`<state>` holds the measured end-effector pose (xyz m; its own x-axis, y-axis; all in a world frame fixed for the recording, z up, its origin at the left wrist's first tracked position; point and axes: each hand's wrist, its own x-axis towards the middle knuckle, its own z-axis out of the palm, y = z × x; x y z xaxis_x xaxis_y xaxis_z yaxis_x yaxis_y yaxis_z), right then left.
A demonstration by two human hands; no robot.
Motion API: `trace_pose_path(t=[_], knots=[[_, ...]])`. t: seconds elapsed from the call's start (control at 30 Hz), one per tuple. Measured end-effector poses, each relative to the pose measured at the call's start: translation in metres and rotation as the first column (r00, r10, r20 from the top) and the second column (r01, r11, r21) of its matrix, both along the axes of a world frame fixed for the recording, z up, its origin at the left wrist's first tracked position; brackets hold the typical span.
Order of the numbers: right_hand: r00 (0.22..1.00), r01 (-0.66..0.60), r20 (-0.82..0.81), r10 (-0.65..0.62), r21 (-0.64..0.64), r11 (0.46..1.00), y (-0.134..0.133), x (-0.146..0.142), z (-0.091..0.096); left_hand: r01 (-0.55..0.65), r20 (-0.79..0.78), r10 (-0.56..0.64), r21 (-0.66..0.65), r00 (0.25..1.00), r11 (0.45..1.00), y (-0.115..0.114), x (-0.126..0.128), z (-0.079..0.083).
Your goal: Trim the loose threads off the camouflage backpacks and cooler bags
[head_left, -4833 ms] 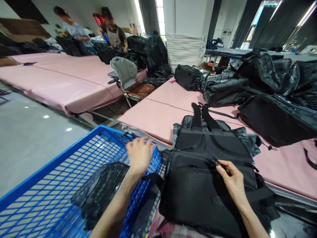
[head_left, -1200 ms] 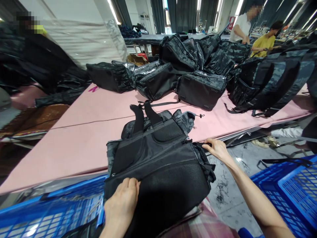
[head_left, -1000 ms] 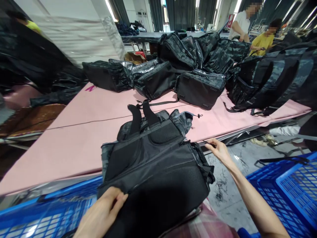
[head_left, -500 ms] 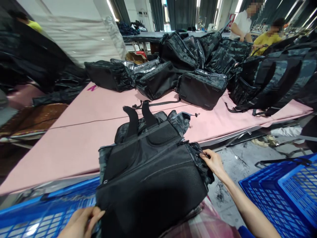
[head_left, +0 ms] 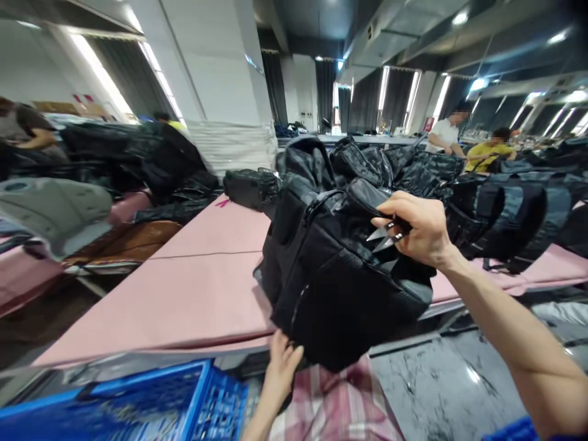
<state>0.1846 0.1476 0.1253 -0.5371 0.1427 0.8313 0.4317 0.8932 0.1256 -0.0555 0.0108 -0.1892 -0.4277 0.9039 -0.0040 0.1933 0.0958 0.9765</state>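
A factory workshop for bags: lookalike dark backpacks [head_left: 503,208] crowd part of a long pink-covered table [head_left: 197,294], a blue plastic crate [head_left: 219,401] stands beside its near edge, a person in white [head_left: 444,136] and a person in yellow [head_left: 486,155] are busy beyond the table, and dark curtains [head_left: 400,95] hang farther behind it.

No text, label, brand or number is readable, the small red-and-white sign [head_left: 429,124] in the background being too blurred to make out.
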Motion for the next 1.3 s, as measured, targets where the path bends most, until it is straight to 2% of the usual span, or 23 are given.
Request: trace_pose_path(t=[0.07,0.1,0.13,0.17,0.23,0.27,0.3,0.33,0.4,0.5,0.57,0.6,0.67,0.73,0.8,0.87,0.9,0.93,1.0,1.03,1.13,1.3], knots=[[0.987,-0.010,0.159,-0.008,0.111,0.994,0.001,-0.007,0.007,0.202,-0.219,-0.177,0.101,0.960,0.974,0.022,0.000,0.037],[0.972,-0.020,0.235,-0.014,0.141,0.990,0.003,-0.008,0.003,0.231,-0.349,-0.158,0.178,0.924,0.957,0.030,-0.003,0.060],[0.953,-0.031,0.303,-0.019,0.159,0.987,0.005,-0.009,-0.003,0.185,-0.445,-0.033,0.302,0.895,0.935,0.036,-0.006,0.086],[0.934,-0.039,0.356,-0.022,0.165,0.985,0.008,-0.008,-0.013,0.139,-0.504,0.121,0.448,0.855,0.883,0.041,-0.009,0.113],[0.915,-0.038,0.404,-0.027,0.151,0.988,0.014,-0.005,-0.032,0.186,-0.566,0.361,0.690,0.741,0.699,0.052,-0.009,0.163],[0.915,-0.021,0.401,-0.035,0.134,0.991,0.018,-0.003,-0.041,0.261,-0.593,0.413,0.738,0.692,0.622,0.061,-0.005,0.184],[0.921,-0.001,0.387,-0.045,0.117,0.993,0.021,0.000,-0.047,0.364,-0.652,0.409,0.724,0.638,0.585,0.071,0.000,0.201],[0.928,0.020,0.369,-0.058,0.107,0.994,0.024,0.003,-0.052,0.467,-0.724,0.382,0.673,0.575,0.573,0.083,0.008,0.214],[0.934,0.067,0.344,-0.102,0.112,0.991,0.027,0.010,-0.057,0.628,-0.854,0.296,0.516,0.428,0.583,0.110,0.026,0.230],[0.941,0.143,0.289,-0.178,0.138,0.980,0.024,0.025,-0.065,0.774,-0.956,0.172,0.295,0.239,0.560,0.146,0.052,0.237],[0.958,0.192,0.189,-0.215,0.131,0.973,0.012,0.036,-0.080,0.811,-0.972,0.126,0.233,0.196,0.537,0.161,0.063,0.237],[0.963,0.216,0.140,-0.232,0.119,0.969,0.003,0.041,-0.090,0.806,-0.975,0.109,0.222,0.195,0.548,0.166,0.067,0.237],[0.956,0.280,0.075,-0.283,0.055,0.959,-0.018,0.049,-0.114,0.756,-0.973,0.066,0.213,0.220,0.619,0.171,0.072,0.236],[0.948,0.317,0.060,-0.312,-0.139,0.938,-0.040,0.053,-0.136,0.674,-0.964,0.001,0.185,0.264,0.715,0.173,0.076,0.235],[0.980,0.200,0.081,-0.183,-0.418,0.886,-0.058,0.056,-0.150,0.592,-0.942,-0.082,0.136,0.326,0.794,0.174,0.080,0.234],[0.996,0.082,0.015,-0.092,-0.601,0.795,-0.065,0.060,-0.153,0.538,-0.910,-0.159,0.079,0.383,0.839,0.174,0.083,0.233],[0.990,0.081,-0.041,-0.137,-0.626,0.775,-0.064,0.062,-0.152,0.523,-0.893,-0.190,0.059,0.408,0.850,0.174,0.084,0.233],[0.964,0.134,-0.100,-0.247,-0.619,0.773,-0.061,0.065,-0.150,0.513,-0.877,-0.212,0.046,0.432,0.857,0.173,0.085,0.233],[0.855,0.318,-0.170,-0.490,-0.574,0.755,-0.050,0.068,-0.144,0.500,-0.848,-0.238,0.036,0.473,0.865,0.171,0.085,0.234],[0.810,0.394,-0.170,-0.562,-0.551,0.735,-0.043,0.069,-0.141,0.497,-0.836,-0.247,0.035,0.489,0.867,0.170,0.084,0.234],[0.764,0.499,-0.119,-0.634,-0.516,0.697,-0.029,0.067,-0.135,0.488,-0.809,-0.254,0.046,0.530,0.872,0.167,0.081,0.234],[0.753,0.499,-0.177,-0.634,-0.474,0.725,-0.026,0.066,-0.132,0.469,-0.781,-0.247,0.066,0.574,0.881,0.163,0.078,0.232]])
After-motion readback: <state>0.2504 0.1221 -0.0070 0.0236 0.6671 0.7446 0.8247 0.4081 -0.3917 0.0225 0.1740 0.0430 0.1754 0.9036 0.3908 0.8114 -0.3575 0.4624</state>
